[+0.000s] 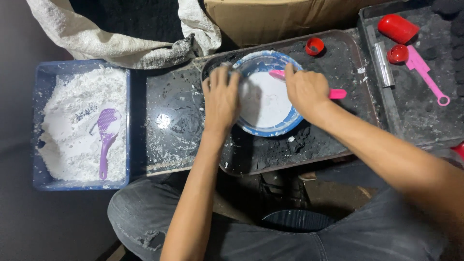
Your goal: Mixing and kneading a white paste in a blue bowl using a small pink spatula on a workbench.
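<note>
A blue bowl [270,126] with white paste inside sits on a dark metal tray [360,72] covered in black powder. My left hand [221,99] grips the bowl's left rim. My right hand [305,91] holds a pink spoon [338,94] whose scoop end reaches into the white paste near the bowl's far rim.
A blue tub [41,79] of white powder with a purple scoop [107,128] stands at the left. A second tray [415,116] at the right holds red caps, a metal strip and a pink tool [427,79]. A white sack and a cardboard box lie behind. A dark bucket sits between my knees.
</note>
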